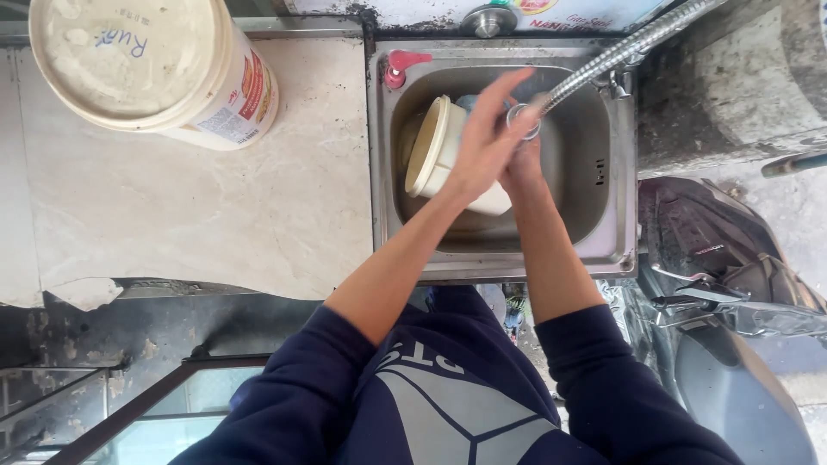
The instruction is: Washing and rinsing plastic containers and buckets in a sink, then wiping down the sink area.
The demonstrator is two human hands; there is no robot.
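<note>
Under the hands lies a cream tub in a grey steel sink. Left of them: pale marbled counter, white bucket. Sleeves navy.

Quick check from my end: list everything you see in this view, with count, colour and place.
Steel sink: one, silver, centre.
Cream tub: one, on its side in the sink.
Flexible spray hose: one, chrome, from the upper right to the hands.
Red-topped fitting: one, sink's upper-left corner.
Lidded bucket: one, cream, on the countertop.
Marble countertop: one, pale, left.
Scooter: one, dark, right.
Left hand: open, over the sink.
Right hand: at the hose end.
</note>
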